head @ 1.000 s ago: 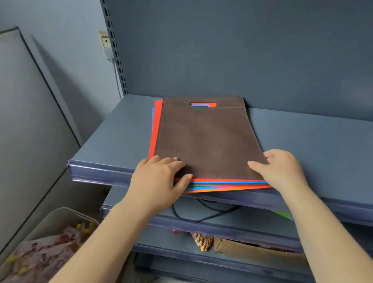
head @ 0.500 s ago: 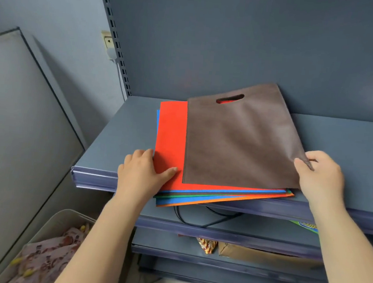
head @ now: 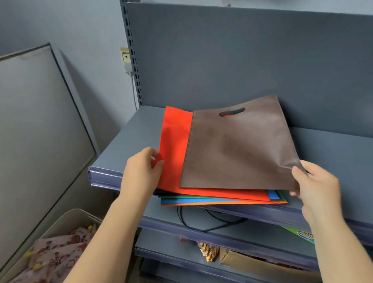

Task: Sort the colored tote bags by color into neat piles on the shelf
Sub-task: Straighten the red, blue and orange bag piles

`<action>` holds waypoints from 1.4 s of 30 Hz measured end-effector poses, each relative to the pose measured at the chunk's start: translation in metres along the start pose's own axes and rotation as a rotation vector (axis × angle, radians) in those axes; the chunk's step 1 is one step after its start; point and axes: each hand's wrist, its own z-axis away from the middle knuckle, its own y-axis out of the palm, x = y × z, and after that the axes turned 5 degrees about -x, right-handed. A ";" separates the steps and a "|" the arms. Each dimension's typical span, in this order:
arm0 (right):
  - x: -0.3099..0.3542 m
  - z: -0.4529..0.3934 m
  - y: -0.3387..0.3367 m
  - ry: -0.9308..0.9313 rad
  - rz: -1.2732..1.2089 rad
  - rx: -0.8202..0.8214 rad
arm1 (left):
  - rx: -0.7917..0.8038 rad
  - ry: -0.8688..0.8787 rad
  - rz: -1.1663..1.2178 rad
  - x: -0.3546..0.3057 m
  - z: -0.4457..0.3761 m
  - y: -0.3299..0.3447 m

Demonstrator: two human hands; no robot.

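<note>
Brown non-woven fabric sat pinched in the right hand (head: 317, 187), whose grip closed on the near right corner of the brown tote bag (head: 238, 150). That bag lay topmost, skewed across the pile, its cut-out handle (head: 232, 111) pointing away toward the shelf's back panel and its long axis running front to back, tilted slightly rightward. The left hand (head: 142, 171) pinched the near left edge of the red tote bag (head: 173, 144) just beneath. Under these, edges of green, blue and orange bags (head: 198, 203) showed, overhanging the front lip of the grey shelf (head: 122, 149). On a lower shelf a green package (head: 303, 235) carried printing too blurred to read.
</note>
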 end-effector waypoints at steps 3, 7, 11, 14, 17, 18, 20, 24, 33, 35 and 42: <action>0.004 0.012 -0.001 0.063 -0.123 0.033 | -0.112 -0.013 0.236 0.008 0.013 -0.013; 0.005 0.032 -0.004 0.118 -0.292 0.096 | -0.257 -0.049 0.454 0.016 0.040 -0.030; 0.006 0.064 -0.001 0.119 -0.371 0.236 | -0.353 -0.063 0.516 0.023 0.078 -0.048; 0.007 0.090 -0.001 0.113 -0.434 0.351 | -0.443 -0.092 0.639 0.026 0.112 -0.068; 0.010 0.116 -0.003 0.153 -0.509 0.424 | -0.525 -0.111 0.714 0.034 0.151 -0.095; 0.010 0.125 -0.004 0.170 -0.529 0.440 | -0.549 -0.120 0.733 0.037 0.165 -0.105; 0.011 0.143 -0.004 0.182 -0.565 0.490 | -0.605 -0.124 0.772 0.044 0.195 -0.126; 0.020 0.191 0.001 0.194 -0.626 0.616 | -0.759 -0.093 0.792 0.058 0.255 -0.177; 0.054 0.351 0.033 0.214 -0.638 1.067 | -1.088 -0.091 0.886 0.082 0.396 -0.295; 0.062 0.392 0.035 0.227 -0.647 1.168 | -1.176 -0.055 0.887 0.089 0.427 -0.318; 0.080 0.544 0.023 0.425 -0.792 1.356 | -1.425 -0.021 0.800 0.120 0.550 -0.401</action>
